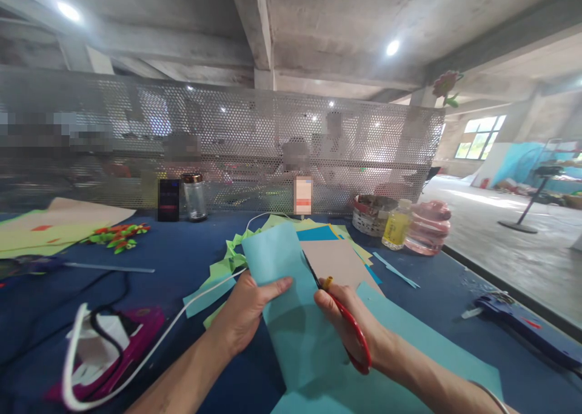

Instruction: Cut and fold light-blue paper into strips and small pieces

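Note:
My left hand [249, 312] pinches the left edge of a light blue paper sheet [284, 280], thumb on top, holding it up over the table. My right hand [346, 317] grips red-handled scissors [350, 329]. Their dark blades [311, 271] run along the sheet's right edge. A second, larger light blue sheet [409, 353] lies under my right forearm.
A pile of coloured paper sheets [327, 244] lies behind. A white cable [150, 353] crosses a pink object [113, 347] at left. A glue gun [527, 323] lies at right. Jars [194, 197], a yellow bottle [396, 225], a basket [371, 213] and a pink container [427, 227] stand by a perforated metal screen [227, 135].

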A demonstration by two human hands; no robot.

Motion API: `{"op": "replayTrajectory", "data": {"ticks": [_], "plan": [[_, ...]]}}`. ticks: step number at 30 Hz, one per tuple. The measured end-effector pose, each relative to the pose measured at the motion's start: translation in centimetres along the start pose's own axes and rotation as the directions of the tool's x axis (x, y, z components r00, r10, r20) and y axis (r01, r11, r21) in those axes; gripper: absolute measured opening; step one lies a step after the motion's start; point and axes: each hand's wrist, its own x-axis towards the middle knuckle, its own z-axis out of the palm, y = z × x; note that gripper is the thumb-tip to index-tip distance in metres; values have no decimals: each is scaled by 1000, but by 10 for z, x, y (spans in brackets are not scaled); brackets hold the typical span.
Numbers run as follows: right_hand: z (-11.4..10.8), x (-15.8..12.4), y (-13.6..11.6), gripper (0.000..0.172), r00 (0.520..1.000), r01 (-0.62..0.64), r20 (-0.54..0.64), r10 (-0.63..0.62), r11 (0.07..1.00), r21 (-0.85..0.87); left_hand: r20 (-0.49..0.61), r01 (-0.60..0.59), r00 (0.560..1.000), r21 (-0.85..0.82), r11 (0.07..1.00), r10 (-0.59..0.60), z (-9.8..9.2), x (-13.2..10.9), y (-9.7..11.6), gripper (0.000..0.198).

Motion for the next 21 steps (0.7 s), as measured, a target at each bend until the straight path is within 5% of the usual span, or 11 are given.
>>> {"op": "replayTrajectory", "data": {"ticks": [7,17,21], "plan": [[2,3,9,53,997,-49,60,45,996,77,11,13,1000,0,1000,-13,-2,2,-1,42],[0,3,12,52,998,31,53,-28,998,-51,40,20,999,-7,1000,-20,1,-1,2,37],[-2,2,13,51,996,-59,68,61,998,-39,66,43,997,0,999,-43,3,-2,0,39]]}}
